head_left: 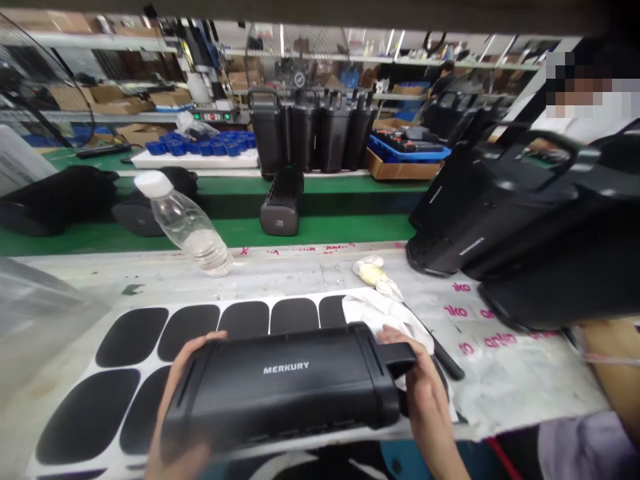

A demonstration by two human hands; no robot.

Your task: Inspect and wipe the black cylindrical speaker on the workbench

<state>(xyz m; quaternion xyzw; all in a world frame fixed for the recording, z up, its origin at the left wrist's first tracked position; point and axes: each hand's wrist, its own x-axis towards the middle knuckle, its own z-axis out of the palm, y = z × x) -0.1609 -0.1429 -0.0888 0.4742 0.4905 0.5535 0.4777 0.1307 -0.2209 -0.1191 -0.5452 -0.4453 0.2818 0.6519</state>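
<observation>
Holding black case (285, 383) by both ends, likely to keep steady — with left hand (166, 393) curled round base (183, 393), right hand (424, 387) curled at handle (397, 357), over black pads (133, 337).

The fingers (193, 344) and right wrist (441, 448) are bare

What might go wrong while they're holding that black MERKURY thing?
The black MERKURY case might slip if the left hand or right hand loosens on its ends. It might scuff the sheet of black pads beneath. A bump might knock over the clear bottle standing beyond the sheet.
</observation>
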